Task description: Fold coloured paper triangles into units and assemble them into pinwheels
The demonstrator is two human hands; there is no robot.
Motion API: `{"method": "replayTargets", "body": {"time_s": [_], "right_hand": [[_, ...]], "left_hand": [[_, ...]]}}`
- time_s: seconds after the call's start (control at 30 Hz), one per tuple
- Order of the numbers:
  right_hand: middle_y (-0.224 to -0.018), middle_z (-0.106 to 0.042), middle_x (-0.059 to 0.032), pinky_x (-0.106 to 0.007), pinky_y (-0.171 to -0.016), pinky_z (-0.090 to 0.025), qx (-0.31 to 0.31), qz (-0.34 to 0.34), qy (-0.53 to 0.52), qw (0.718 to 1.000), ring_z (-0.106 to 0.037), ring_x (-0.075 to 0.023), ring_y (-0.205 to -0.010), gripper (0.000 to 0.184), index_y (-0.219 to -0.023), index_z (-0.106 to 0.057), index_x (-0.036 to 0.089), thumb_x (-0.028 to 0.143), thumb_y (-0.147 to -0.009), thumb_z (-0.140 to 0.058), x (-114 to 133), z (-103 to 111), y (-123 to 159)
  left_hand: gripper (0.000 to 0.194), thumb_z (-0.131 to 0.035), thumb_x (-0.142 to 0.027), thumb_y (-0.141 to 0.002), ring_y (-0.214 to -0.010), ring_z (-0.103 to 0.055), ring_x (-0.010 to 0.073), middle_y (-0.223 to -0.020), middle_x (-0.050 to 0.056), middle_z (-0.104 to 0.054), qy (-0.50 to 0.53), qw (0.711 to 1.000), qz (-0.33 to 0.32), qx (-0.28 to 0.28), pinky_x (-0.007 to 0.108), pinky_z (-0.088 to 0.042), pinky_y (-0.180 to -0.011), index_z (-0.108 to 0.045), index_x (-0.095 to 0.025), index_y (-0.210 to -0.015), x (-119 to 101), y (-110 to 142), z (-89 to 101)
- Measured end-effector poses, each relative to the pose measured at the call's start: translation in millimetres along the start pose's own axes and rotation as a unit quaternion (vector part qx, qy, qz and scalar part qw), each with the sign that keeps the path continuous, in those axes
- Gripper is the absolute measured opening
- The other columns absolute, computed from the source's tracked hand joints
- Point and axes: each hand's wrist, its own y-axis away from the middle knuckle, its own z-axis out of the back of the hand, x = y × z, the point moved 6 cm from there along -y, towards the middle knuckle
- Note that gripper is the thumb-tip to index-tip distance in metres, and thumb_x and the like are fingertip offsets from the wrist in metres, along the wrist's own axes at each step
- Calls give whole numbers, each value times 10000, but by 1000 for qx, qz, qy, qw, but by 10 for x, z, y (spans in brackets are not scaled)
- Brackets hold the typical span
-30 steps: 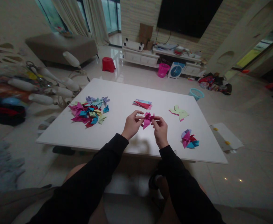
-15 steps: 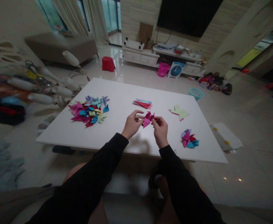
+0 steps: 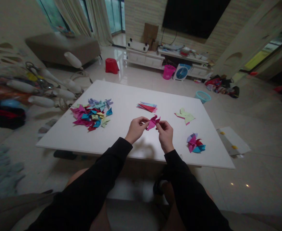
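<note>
A magenta origami paper crane (image 3: 152, 123) is held up over the white table (image 3: 121, 93), pinched from both sides. My left hand (image 3: 136, 129) grips its left part between thumb and fingers. On the other side, my right hand (image 3: 165, 134) pinches the crane's right edge. Just beyond the hands lies a small stack of narrow folded papers (image 3: 147, 106) in red, blue and pink. To the right rest flat light-green folded papers (image 3: 185, 115) with pink under them. Nearer me on that side sits a small group of coloured folded pieces (image 3: 195, 143).
A large heap of coloured folded paper pieces (image 3: 91, 115) covers the table's left part. Past the table stand a red stool (image 3: 111, 66), a pink bin (image 3: 168, 72) and a turquoise basket (image 3: 203, 96). A white lamp with several arms (image 3: 64, 93) is at the left edge.
My left fingers have closed in more on the crane. Its lower left part, hanging down before, now turns up and to the left. The papers on the table stay put.
</note>
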Motion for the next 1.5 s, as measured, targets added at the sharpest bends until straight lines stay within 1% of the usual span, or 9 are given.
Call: {"method": "replayTargets", "body": {"time_s": [0.23,0.57,0.8,0.87,0.93,1.03,1.1,1.33,1.5], "right_hand": [[-751,-658,0,-290,-627,-457,4,-6,-7,1000,-573,-146,-671,168,-839,-683,197,354,-807,-732,-11,-13,7],[-765,-672,-5,-299,-615,-479,2,-9,-11,1000,-584,-147,-660,165,-830,-685,201,353,-796,-740,-19,-24,5],[-741,-663,-5,-298,-610,-480,6,-10,-11,1000,-583,-149,-662,194,-825,-681,201,382,-798,-741,25,-29,20],[-771,-668,-8,-294,-611,-487,-5,-5,-9,1000,-585,-147,-674,202,-844,-677,199,380,-790,-750,52,-14,24],[-799,-670,-8,-288,-606,-489,-24,7,-8,1000,-583,-142,-678,207,-865,-674,200,370,-783,-759,88,12,29],[-767,-658,0,-282,-593,-473,-42,22,-7,999,-567,-136,-659,182,-835,-672,199,345,-777,-763,139,41,41],[-737,-653,3,-282,-588,-461,-44,25,-6,999,-558,-137,-649,161,-802,-673,199,331,-774,-761,164,43,51],[-700,-645,11,-286,-602,-454,-47,46,-10,998,-560,-138,-641,133,-759,-665,201,292,-769,-760,225,29,74],[-702,-628,20,-281,-601,-441,-47,53,-15,997,-552,-133,-639,149,-765,-649,202,297,-776,-764,226,29,78]], "left_hand": [[188,-698,-294,-827,-601,-661,152,-777,53,-696,4,1000,14,1,277,-559,-560,-707,-117,-889,-3,19,-6],[191,-686,-301,-839,-603,-656,144,-780,54,-706,-8,1000,4,1,271,-568,-556,-729,-124,-894,29,4,10],[252,-757,-365,-788,-599,-651,140,-796,51,-708,14,1000,20,-5,270,-574,-540,-719,-128,-864,27,-6,2],[277,-778,-381,-761,-588,-646,137,-785,43,-702,32,999,33,-12,272,-572,-539,-710,-128,-851,25,-20,7],[293,-798,-388,-732,-567,-637,131,-759,29,-688,50,997,46,-31,273,-562,-535,-697,-130,-827,28,-37,30],[299,-806,-392,-715,-535,-622,121,-734,14,-666,63,994,66,-68,263,-528,-516,-685,-134,-806,44,-54,79],[303,-805,-398,-715,-527,-618,118,-732,12,-665,65,992,75,-79,259,-508,-508,-686,-136,-811,55,-58,97],[349,-833,-428,-691,-520,-609,112,-738,10,-663,69,991,75,-81,264,-498,-518,-691,-135,-816,43,-54,102],[343,-828,-418,-687,-509,-608,113,-735,11,-668,71,991,78,-79,265,-492,-507,-687,-129,-806,35,-56,95]]}}
